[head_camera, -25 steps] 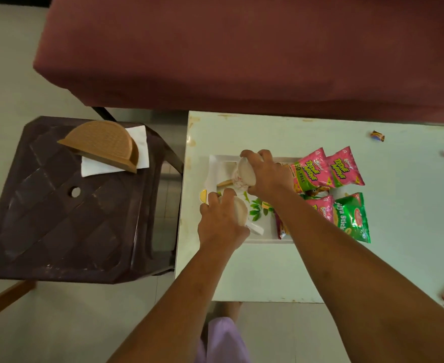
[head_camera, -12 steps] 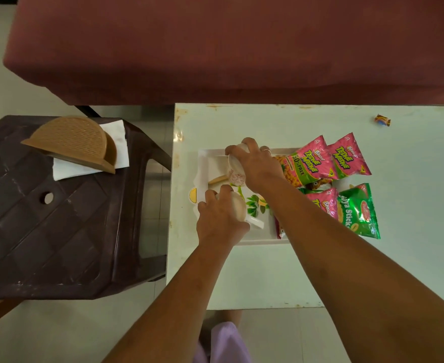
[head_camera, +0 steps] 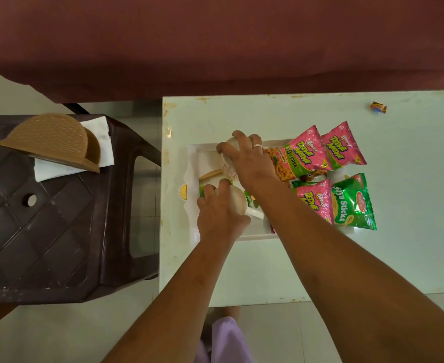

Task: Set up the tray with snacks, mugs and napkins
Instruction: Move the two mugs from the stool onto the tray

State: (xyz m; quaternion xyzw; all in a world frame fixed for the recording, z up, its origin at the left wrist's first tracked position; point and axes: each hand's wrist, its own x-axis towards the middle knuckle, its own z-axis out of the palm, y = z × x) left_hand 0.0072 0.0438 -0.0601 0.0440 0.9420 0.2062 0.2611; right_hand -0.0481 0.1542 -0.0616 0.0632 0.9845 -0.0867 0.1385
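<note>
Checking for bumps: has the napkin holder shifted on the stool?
No. The napkin holder lies over the napkins at the same far corner of the stool.

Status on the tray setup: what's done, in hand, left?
Done: snack packets lie at the tray's right end. In hand: left hand grips the near mug, right hand grips the far mug, both over the tray's left end; whether they are set down I cannot tell. Left: the napkins sit in the holder on the brown stool, none on the tray.
</note>
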